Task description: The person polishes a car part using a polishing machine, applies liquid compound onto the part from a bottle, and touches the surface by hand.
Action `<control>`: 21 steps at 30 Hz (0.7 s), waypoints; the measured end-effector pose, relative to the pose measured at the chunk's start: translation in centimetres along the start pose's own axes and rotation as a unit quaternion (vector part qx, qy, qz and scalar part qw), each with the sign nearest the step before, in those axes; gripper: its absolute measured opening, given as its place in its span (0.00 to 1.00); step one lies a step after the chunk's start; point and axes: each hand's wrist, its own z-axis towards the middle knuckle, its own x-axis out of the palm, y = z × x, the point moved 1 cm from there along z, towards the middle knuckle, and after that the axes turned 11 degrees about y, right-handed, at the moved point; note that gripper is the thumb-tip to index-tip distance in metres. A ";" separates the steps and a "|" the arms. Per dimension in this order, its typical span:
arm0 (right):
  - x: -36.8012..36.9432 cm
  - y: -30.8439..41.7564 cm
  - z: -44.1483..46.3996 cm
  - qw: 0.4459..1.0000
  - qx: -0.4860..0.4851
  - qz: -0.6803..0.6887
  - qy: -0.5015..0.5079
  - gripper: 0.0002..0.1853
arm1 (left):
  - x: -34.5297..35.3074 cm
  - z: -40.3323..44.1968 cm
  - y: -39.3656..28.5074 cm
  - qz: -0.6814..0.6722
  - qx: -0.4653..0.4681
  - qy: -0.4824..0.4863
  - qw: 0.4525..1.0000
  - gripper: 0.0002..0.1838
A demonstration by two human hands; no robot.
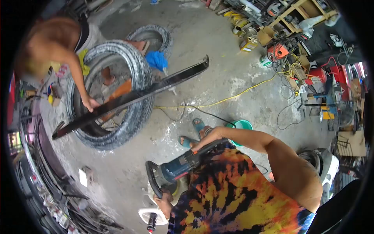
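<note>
My right hand [208, 139] is wrapped around the rear body of a dark blue power polisher [177, 168]. The fingers of my left hand [164, 203] are closed on its black loop handle near the front. A pale pad shows partly beneath the machine. Ahead, a long, glossy black trim panel [128, 102] lies slanted across a large tyre [146, 78] smeared with white. A co-worker's hand [90, 103] rests on the panel near its left end. Neither of my hands touches the panel.
A yellow cord [233, 96] and dark cables cross the floor. A green bucket [241, 125] stands by my sandalled feet. A smaller tyre [165, 37] and a blue bag [156, 60] lie behind. Cluttered tools and boxes line the right; a white stool-like object [152, 212] is at lower left.
</note>
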 end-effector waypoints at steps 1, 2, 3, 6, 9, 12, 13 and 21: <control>-1.3 -1.1 1.2 1.000 -0.018 0.007 -0.006 0.65 | 0.2 0.2 -0.3 0.005 -0.028 -0.008 1.000 0.09; -2.5 -2.2 2.4 0.999 -0.036 0.013 -0.012 0.70 | 0.1 0.7 0.0 -0.002 -0.028 0.007 1.000 0.09; -2.4 -1.9 2.4 0.998 -0.055 0.019 -0.018 0.75 | 0.3 0.9 -0.1 -0.008 -0.031 0.019 0.999 0.09; -2.3 -1.6 -0.1 0.981 0.002 -0.070 -0.183 0.65 | 1.6 1.1 -0.7 -0.005 -0.023 0.005 1.000 0.08; -5.8 -3.3 2.3 0.999 0.021 0.016 -0.033 0.54 | 2.8 1.1 -1.1 -0.012 -0.009 -0.001 1.000 0.08; -8.8 -3.3 3.9 0.998 0.019 -0.042 0.038 0.49 | 4.4 0.5 -0.7 0.003 -0.007 -0.003 1.000 0.07; -9.8 -3.4 3.7 0.997 0.021 -0.053 0.045 0.49 | 5.0 0.4 -0.3 0.018 -0.003 0.004 1.000 0.08; -8.7 15.5 -11.9 0.542 -0.462 -0.508 -0.485 0.23 | 12.5 -0.7 -0.7 0.087 0.019 -0.048 0.995 0.02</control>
